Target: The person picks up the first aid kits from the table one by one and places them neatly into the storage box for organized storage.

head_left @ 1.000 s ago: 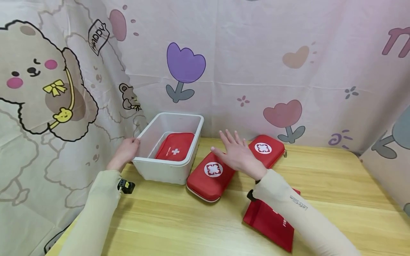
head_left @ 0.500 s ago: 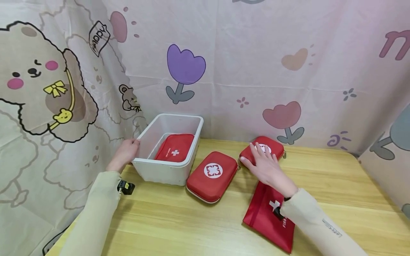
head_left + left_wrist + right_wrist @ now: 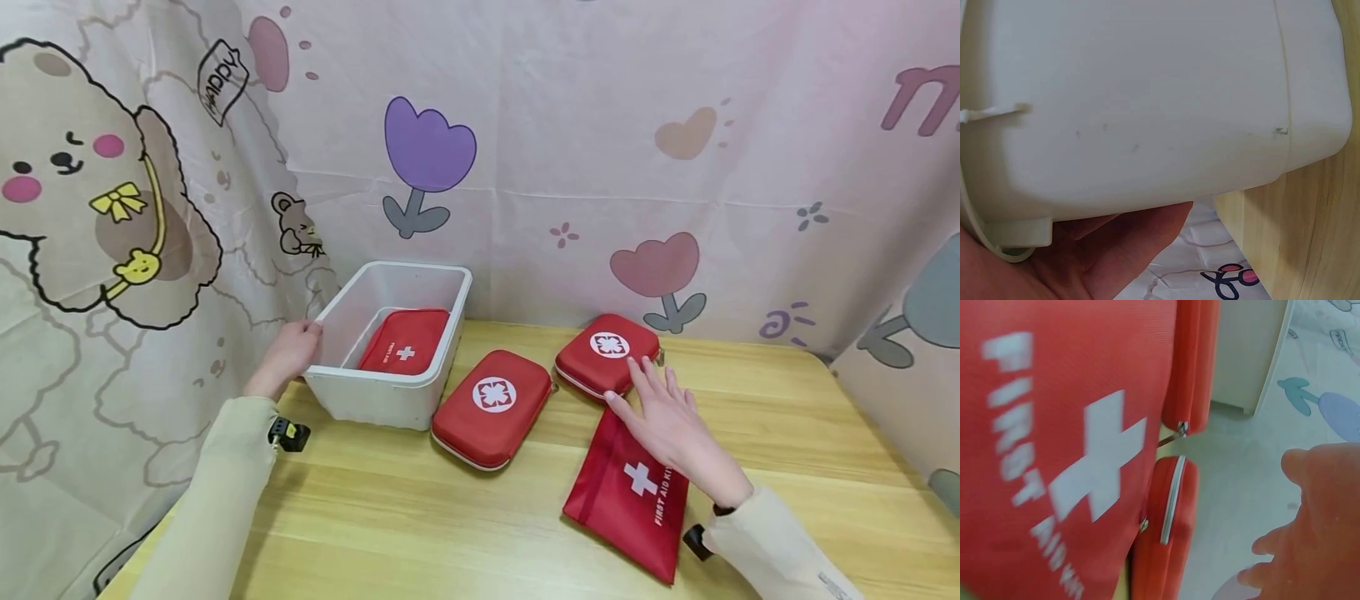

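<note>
My left hand point(image 3: 287, 357) grips the left rim of a white plastic bin point(image 3: 375, 404); in the left wrist view, its fingers point(image 3: 1138, 240) curl below the rim against the outer wall. Inside the bin lies a red first aid pouch point(image 3: 423, 333). My right hand point(image 3: 670, 423), fingers spread and holding nothing, hovers over a flat red first aid kit pouch point(image 3: 611, 508), its fingertips overlapping the corner of a small red zippered case point(image 3: 588, 371) in the head view. Between that case and the bin lies a larger red zippered case point(image 3: 480, 433) with a white round emblem.
Everything stands on a light wooden table point(image 3: 420, 533). A printed curtain point(image 3: 540, 150) hangs right behind the bin and the cases and continues along the left side. Bare tabletop shows in front of the bin and to the right of the pouch.
My right hand has moved right and back toward me, from above the larger case, past the small case, to above the flat pouch. My left hand keeps its grip on the bin.
</note>
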The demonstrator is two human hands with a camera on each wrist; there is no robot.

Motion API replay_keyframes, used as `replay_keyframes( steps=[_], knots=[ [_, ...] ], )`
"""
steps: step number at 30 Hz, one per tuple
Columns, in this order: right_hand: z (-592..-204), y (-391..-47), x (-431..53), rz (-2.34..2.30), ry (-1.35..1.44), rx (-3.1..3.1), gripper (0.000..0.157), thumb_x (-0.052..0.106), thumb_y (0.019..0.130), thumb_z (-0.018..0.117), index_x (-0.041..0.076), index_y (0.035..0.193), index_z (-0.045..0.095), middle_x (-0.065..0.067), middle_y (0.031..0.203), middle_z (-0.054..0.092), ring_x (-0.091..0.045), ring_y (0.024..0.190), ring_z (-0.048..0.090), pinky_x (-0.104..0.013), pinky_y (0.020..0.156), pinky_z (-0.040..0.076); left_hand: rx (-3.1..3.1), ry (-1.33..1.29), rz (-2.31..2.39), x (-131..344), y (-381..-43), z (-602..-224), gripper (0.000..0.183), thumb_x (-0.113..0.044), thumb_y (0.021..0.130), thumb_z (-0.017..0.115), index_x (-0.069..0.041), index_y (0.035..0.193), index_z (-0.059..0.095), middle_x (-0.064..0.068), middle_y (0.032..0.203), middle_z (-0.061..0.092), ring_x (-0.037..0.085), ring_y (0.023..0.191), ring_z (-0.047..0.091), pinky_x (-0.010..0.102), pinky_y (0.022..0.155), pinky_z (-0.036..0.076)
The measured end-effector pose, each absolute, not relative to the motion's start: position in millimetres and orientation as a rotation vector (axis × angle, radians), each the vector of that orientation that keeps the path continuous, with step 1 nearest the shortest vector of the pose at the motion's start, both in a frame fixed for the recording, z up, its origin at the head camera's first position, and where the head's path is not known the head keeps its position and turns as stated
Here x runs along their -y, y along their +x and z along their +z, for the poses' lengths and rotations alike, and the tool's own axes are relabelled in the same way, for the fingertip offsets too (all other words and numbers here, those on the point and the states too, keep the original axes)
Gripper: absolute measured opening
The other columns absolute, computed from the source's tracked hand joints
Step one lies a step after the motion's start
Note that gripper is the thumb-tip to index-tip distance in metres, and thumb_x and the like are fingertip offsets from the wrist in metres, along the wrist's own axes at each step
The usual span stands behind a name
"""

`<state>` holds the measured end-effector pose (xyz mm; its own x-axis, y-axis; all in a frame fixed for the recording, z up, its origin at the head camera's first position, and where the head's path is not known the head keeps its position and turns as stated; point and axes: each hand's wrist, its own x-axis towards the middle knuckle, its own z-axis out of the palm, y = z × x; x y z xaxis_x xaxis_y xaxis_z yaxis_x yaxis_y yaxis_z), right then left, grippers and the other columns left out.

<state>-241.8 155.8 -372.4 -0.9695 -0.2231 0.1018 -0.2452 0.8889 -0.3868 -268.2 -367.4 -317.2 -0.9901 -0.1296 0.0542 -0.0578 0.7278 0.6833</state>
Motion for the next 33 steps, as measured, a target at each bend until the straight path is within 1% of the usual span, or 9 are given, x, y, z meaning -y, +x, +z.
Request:
replay_keyframes(
  steps=[6,10,14,22,28,33],
  knots=[
    [-381,-228,-172,0.645,0.311,3.005,0.09,0.064,0.096,0.042,0.004,0.157,0.013,-0.028,0.158,0.01,-0.057,0.139,0.002,-0.075,0.102,0.007,2.815,0.134,-1.099,369,-268,-315,0.057,-0.03,0.107,0.022,0.016,0.13,0.046,0.031,0.114,0.052,0.036,0.094,0.054,0.035,0.062,0.049],
    [-390,-219,-179,0.642,0.274,3.031,0.089,0.062,0.096,0.044,0.003,0.156,0.015,-0.03,0.157,0.011,-0.059,0.138,0.004,-0.076,0.101,0.008,2.832,0.147,-1.101,368,-266,-317,0.057,-0.03,0.107,0.022,0.015,0.133,0.045,0.031,0.116,0.052,0.036,0.096,0.054,0.034,0.064,0.048],
    [-402,-211,-187,0.632,0.239,3.042,0.09,0.061,0.096,0.047,-0.001,0.155,0.018,-0.033,0.155,0.013,-0.061,0.136,0.007,-0.077,0.099,0.01,2.842,0.16,-1.097,368,-265,-321,0.056,-0.03,0.107,0.023,0.014,0.133,0.045,0.031,0.115,0.053,0.036,0.095,0.055,0.034,0.063,0.049],
    [-417,-197,-195,0.635,0.158,3.078,0.096,0.064,0.092,0.05,-0.004,0.153,0.018,-0.034,0.153,0.016,-0.063,0.133,0.011,-0.078,0.098,0.012,2.849,0.154,-1.085,367,-268,-322,0.057,-0.03,0.107,0.022,0.015,0.135,0.043,0.033,0.119,0.052,0.038,0.098,0.054,0.035,0.066,0.049],
    [-417,-194,-200,0.665,0.128,3.117,0.106,0.068,0.087,0.055,-0.004,0.154,0.014,-0.036,0.151,0.017,-0.066,0.13,0.013,-0.079,0.096,0.014,2.84,0.139,-1.077,367,-270,-320,0.057,-0.03,0.106,0.021,0.015,0.132,0.045,0.033,0.118,0.052,0.037,0.098,0.054,0.036,0.07,0.046],
    [-417,-198,-203,0.671,0.127,3.134,0.109,0.07,0.086,0.055,-0.004,0.154,0.013,-0.036,0.151,0.018,-0.066,0.13,0.013,-0.078,0.096,0.014,2.861,0.154,-1.087,368,-269,-318,0.059,-0.031,0.107,0.02,0.015,0.137,0.04,0.033,0.123,0.05,0.039,0.101,0.053,0.038,0.071,0.049]
  ],
)
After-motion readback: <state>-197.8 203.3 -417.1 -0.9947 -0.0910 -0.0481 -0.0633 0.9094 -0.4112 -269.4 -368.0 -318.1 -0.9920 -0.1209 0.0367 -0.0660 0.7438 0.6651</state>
